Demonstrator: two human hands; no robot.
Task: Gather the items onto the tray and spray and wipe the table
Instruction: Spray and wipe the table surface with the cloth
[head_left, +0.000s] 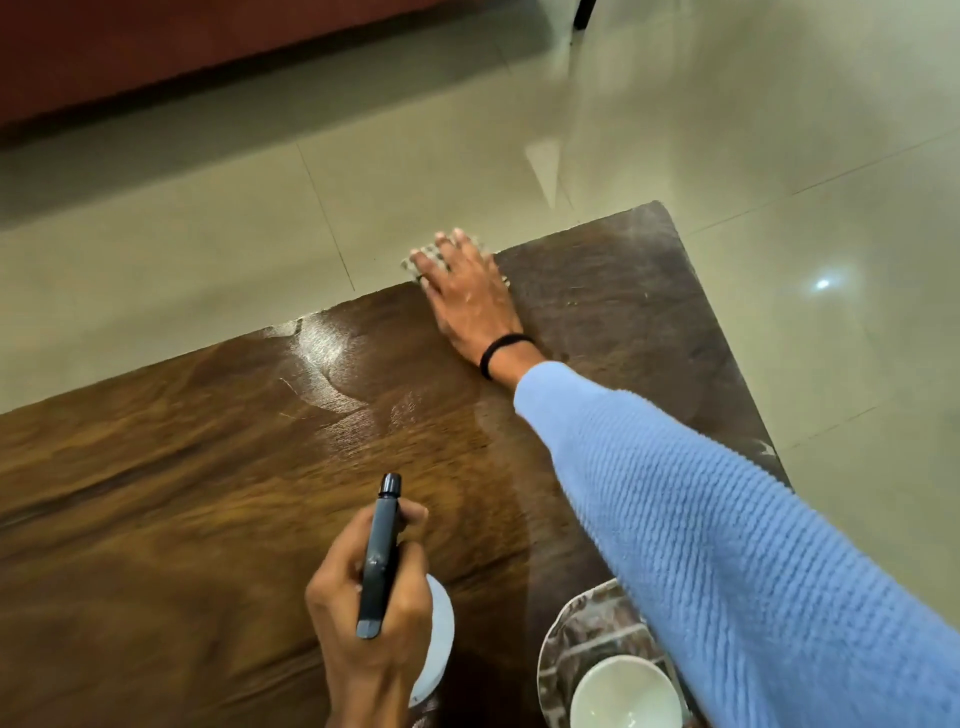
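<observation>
My right hand (467, 291) lies flat on a checked cloth (422, 258) at the far edge of the dark wooden table (182, 493), the cloth poking out past the fingers. My left hand (371, 613) grips a spray bottle (382, 551) with a black head and white body, held over the near middle of the table. Wet streaks shine on the wood between the two hands. A patterned tray (563, 639) sits at the near right with a white bowl (623, 693) on it, partly under my blue sleeve.
Glossy beige floor tiles (779, 156) surround the table beyond its far and right edges. A dark red piece of furniture (156, 47) stands on the floor at the top left. The table's far right corner (660, 208) is rounded.
</observation>
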